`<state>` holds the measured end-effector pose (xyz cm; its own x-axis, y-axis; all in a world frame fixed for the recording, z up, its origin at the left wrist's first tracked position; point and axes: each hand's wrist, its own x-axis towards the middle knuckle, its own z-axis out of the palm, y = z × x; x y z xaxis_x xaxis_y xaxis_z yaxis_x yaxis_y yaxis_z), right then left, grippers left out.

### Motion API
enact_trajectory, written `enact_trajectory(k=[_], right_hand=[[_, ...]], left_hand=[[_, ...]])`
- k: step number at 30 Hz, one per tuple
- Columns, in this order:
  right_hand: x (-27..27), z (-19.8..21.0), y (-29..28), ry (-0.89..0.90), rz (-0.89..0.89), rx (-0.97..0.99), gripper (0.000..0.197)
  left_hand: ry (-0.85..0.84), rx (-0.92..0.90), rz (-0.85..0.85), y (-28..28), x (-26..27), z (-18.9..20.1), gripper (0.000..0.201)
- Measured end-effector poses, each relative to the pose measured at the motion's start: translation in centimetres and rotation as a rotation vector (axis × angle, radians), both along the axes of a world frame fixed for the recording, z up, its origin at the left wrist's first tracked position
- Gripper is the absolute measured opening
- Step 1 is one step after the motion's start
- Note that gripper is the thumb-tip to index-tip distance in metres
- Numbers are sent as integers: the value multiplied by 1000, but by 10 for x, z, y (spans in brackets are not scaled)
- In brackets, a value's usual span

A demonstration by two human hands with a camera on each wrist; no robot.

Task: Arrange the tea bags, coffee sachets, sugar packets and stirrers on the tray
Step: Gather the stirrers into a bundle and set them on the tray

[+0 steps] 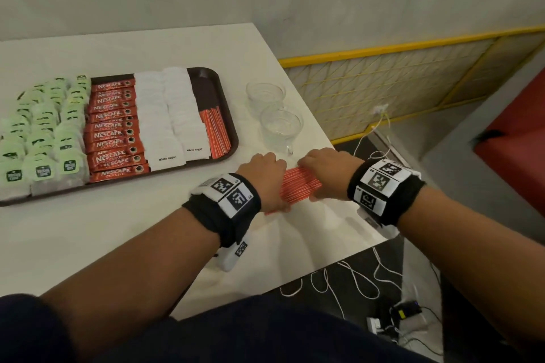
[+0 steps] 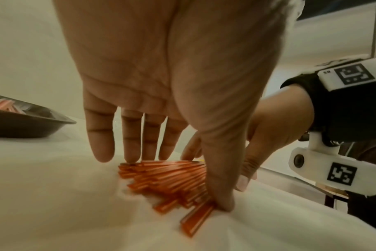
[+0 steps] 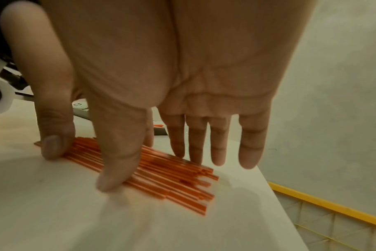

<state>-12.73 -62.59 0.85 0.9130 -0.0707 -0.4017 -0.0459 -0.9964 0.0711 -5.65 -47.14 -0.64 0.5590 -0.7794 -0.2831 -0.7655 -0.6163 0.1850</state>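
A loose pile of orange stirrers (image 1: 298,186) lies on the white table near its right edge. My left hand (image 1: 262,174) covers the pile's left end and my right hand (image 1: 324,171) its right end. In the left wrist view straight fingers (image 2: 131,152) touch the far side of the stirrers (image 2: 167,180) and the thumb (image 2: 221,200) presses the near side. In the right wrist view the thumb (image 3: 112,178) and straight fingers (image 3: 195,149) bracket the stirrers (image 3: 165,175) likewise. The brown tray (image 1: 228,103) holds rows of green tea bags (image 1: 41,138), red coffee sachets (image 1: 115,132), white sugar packets (image 1: 171,115) and some stirrers (image 1: 215,132).
Two clear glass cups (image 1: 265,94) (image 1: 281,127) stand between the tray and the table's right edge, just beyond my hands. The table ends close to my right hand. Beyond it are a yellow-framed panel (image 1: 383,79), white cables on the floor (image 1: 354,277) and a red seat (image 1: 519,138).
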Motion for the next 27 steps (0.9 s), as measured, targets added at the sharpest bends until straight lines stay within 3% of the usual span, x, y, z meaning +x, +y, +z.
enact_trajectory(k=[8,20,27], right_hand=[[19,-2,-1,16,42,-2,24],[20,-9,8,56,56,52,22],[15,-15,9,17,45,91,32]], left_hand=[[-83,-11,38,-10,-1,-5,20],[-224,86,18,-14,-17,-11,29],[-270,98,1,-15,-22,-11,31]])
